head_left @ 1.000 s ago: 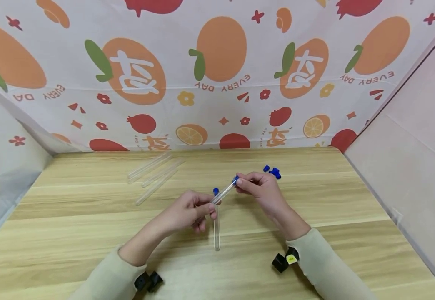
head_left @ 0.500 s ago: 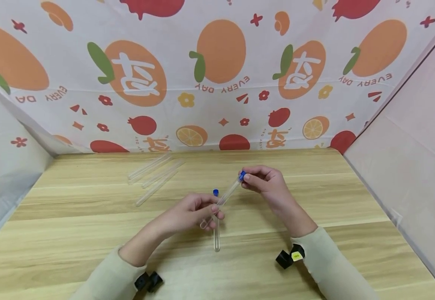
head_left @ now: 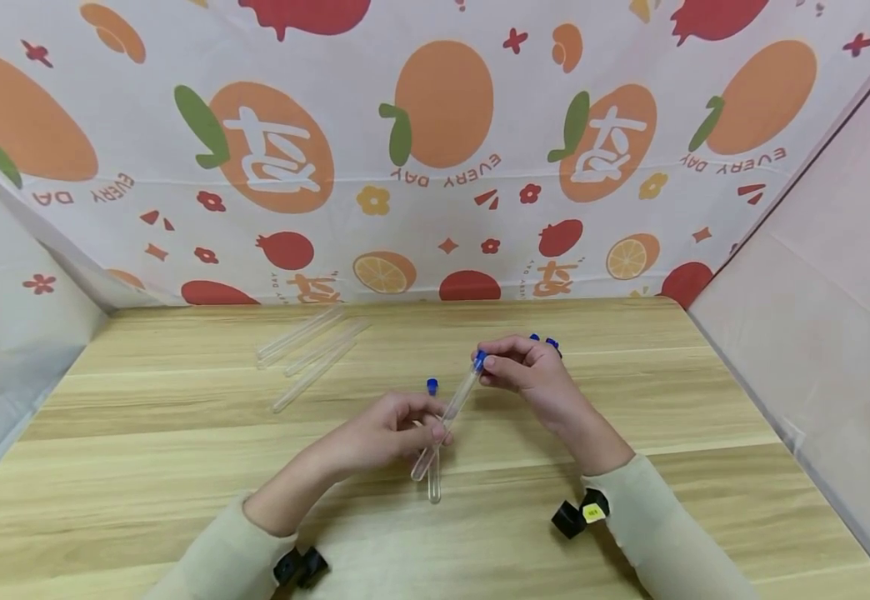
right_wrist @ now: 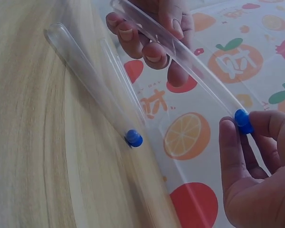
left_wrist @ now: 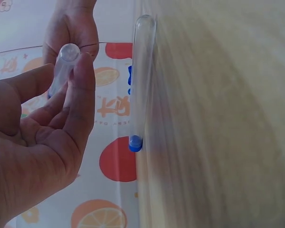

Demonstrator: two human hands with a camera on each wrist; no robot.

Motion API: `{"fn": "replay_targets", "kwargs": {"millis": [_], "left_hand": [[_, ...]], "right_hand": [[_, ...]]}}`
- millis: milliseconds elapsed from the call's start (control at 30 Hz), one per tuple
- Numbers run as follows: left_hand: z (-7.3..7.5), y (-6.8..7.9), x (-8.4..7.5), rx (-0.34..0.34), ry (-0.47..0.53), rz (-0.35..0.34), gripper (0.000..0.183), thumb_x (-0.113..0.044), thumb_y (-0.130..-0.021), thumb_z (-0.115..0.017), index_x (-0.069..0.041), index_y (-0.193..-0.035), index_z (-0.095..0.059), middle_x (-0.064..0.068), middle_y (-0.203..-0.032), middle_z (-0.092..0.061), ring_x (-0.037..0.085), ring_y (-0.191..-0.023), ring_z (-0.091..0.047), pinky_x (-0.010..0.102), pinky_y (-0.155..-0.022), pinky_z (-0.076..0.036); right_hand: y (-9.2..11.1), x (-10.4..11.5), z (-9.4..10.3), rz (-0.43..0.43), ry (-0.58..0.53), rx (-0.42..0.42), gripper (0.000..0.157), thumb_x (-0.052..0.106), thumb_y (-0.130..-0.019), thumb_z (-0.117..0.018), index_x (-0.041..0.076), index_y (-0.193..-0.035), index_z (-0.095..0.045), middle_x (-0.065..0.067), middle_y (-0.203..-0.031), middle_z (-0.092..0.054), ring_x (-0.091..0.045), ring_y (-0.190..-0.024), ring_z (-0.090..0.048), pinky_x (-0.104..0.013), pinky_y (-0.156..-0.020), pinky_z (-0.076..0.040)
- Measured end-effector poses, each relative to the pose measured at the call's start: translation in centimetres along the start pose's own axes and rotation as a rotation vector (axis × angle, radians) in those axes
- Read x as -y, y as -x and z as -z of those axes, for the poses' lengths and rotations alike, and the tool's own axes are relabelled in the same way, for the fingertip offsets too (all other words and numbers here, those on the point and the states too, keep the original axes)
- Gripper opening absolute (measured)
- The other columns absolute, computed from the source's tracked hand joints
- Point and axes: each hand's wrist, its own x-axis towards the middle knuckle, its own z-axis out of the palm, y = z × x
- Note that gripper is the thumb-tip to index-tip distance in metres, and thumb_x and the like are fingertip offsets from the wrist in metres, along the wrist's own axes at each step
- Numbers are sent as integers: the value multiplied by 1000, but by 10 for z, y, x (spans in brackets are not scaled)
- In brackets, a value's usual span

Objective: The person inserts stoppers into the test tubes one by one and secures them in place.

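Note:
My right hand [head_left: 543, 383] pinches the blue cap [head_left: 481, 360] of a clear test tube [head_left: 462, 395] between thumb and fingers. The tube slants down to the left, its rounded end toward me. Around its lower part curl the thumb and fingers of my left hand [head_left: 382, 433]; in the right wrist view the tube [right_wrist: 199, 71] runs between them. Beneath, a second test tube [head_left: 434, 485] with a blue cap [head_left: 432, 385] lies on the table, partly hidden by the left hand. The left wrist view looks onto the held tube's rounded end [left_wrist: 69, 52].
Several uncapped test tubes [head_left: 311, 379] lie slanted at the back left of the wooden table [head_left: 180, 467]. Loose blue caps [head_left: 552, 342] lie behind the right hand, partly covered by it. A fruit-patterned cloth [head_left: 435, 208] hangs at the table's back edge.
The held tube has swung steeper, and its rounded end now extends farther past the left hand. The right hand has moved slightly right since a second ago, still pinching the cap.

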Motion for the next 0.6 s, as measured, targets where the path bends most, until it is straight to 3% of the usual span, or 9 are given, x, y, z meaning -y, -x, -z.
{"fn": "replay_targets", "kwargs": {"millis": [167, 300, 600], "left_hand": [[-1, 0, 2, -40, 5, 16, 34, -7, -101, -54, 12, -129, -54, 30, -108, -66, 32, -88, -67, 29, -70, -59], [1, 0, 3, -108, 8, 32, 39, -8, -101, -56, 10, -135, -49, 29, -108, -66, 24, -83, -68, 30, -67, -58], [4, -2, 7, -163, 25, 47, 43, -9, -100, -57, 6, -139, -46, 29, -114, -58, 25, -81, -68, 38, -65, -59]], "right_hand": [[1, 0, 0, -26, 45, 3, 32, 6, -97, -64, -3, -127, -61, -17, -119, -65, -18, -97, -71, -34, -89, -58], [1, 0, -1, -66, 88, 18, 39, 6, -98, -60, 3, -136, -55, -18, -119, -58, -22, -98, -71, -37, -90, -58], [3, -3, -6, -168, 43, 179, 43, 8, -100, -56, -2, -141, -46, -31, -124, -58, -23, -97, -70, -42, -92, -57]]}}
